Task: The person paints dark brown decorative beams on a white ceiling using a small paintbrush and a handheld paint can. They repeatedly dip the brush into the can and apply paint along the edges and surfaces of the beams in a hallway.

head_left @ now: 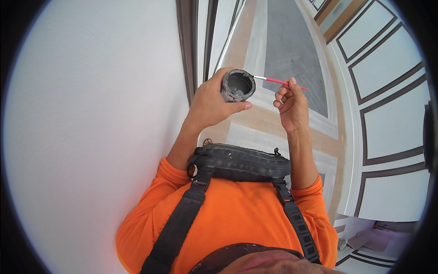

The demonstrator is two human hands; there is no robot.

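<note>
My left hand [211,102] is wrapped round a small paint jar [232,97], its mouth tipped up into view. Dark grey paint [238,83] coats the inside, and smears cover the rim. Between the thumb and fingers of my right hand [293,102] is a thin paintbrush [276,81] with a red handle and a silver ferrule. The brush lies nearly level, its dark bristles at the right side of the jar's rim. Whether the tip touches the rim I cannot tell.
A plain white wall [86,123] rises close on my left, with dark brown trim [186,50] beyond it. White panels with brown borders [390,121] line the right side. The floor has a grey section [292,55] framed by pale and tan bands. A black strapped bag [242,163] hangs at my chest.
</note>
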